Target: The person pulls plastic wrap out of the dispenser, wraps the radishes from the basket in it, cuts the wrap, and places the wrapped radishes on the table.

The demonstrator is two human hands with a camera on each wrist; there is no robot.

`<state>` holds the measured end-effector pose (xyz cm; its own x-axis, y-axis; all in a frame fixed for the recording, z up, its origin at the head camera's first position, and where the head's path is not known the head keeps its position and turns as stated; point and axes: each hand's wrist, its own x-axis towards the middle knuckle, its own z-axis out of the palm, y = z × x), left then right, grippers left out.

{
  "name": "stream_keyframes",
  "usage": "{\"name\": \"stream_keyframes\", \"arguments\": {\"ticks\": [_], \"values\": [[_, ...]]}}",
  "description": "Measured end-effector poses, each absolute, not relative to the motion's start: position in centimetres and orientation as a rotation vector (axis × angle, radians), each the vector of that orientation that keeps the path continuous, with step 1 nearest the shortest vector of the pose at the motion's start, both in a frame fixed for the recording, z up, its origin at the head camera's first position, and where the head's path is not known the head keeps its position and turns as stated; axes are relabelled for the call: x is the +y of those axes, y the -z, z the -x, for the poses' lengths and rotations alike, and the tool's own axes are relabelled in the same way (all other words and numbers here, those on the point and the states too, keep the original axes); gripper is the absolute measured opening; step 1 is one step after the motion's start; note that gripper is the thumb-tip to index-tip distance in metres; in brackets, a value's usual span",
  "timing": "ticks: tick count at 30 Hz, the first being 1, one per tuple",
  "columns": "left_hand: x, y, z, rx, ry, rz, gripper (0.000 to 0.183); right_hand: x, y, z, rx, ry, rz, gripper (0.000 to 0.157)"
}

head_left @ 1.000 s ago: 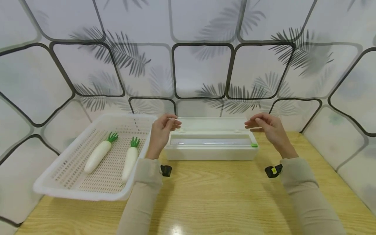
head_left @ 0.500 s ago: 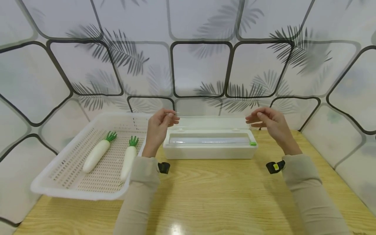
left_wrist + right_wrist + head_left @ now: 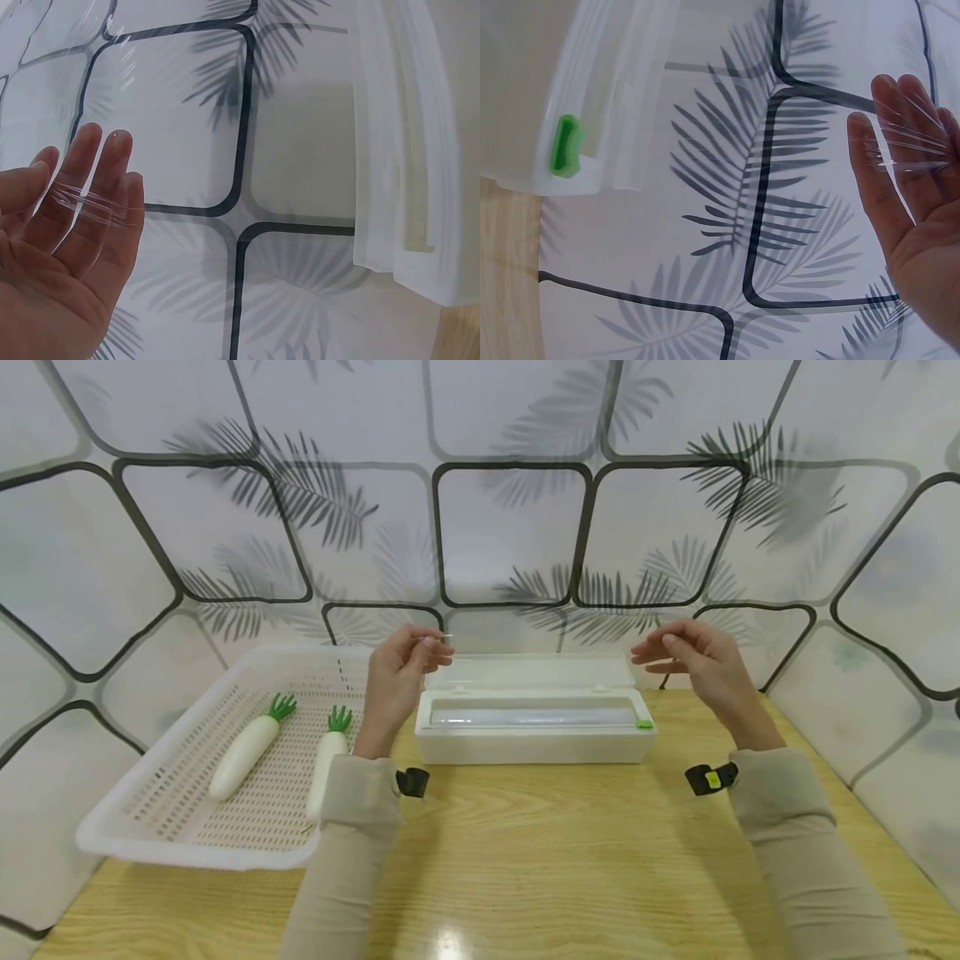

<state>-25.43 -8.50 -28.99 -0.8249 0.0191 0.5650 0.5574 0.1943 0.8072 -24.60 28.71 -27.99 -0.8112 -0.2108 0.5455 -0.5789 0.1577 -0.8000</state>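
Between both raised hands a clear sheet of cling film (image 3: 88,202) is stretched, nearly invisible in the head view. My left hand (image 3: 393,689) pinches its left corner between thumb and fingers, with creases of film running across the fingers in the left wrist view. At the other corner my right hand (image 3: 716,681) pinches the film, which shows as shiny folds over its fingers in the right wrist view. Just beyond and below the hands stands a white cling film dispenser (image 3: 532,749), its lid (image 3: 540,671) raised, a roll inside. A green slide cutter (image 3: 644,724) sits at its right end.
On the left stands a white plastic basket (image 3: 187,857) holding two white radishes (image 3: 243,758) with green tops; the left forearm overlaps its right side. The wooden table (image 3: 555,860) ends at a patterned wall covering (image 3: 517,539) behind the dispenser.
Both hands have risen a little and spread slightly apart, holding the film. The dispenser and the basket have stayed in place, shifting only slightly with the view.
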Motion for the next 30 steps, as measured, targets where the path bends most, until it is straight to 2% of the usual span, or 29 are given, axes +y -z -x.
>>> {"name": "stream_keyframes", "arguments": {"ticks": [30], "values": [[-8.6, 26.1, 23.4, -1.877, 1.652, 0.662, 0.016, 28.0, 24.5, 22.0, -2.043, -1.595, -0.801, 0.021]]}}
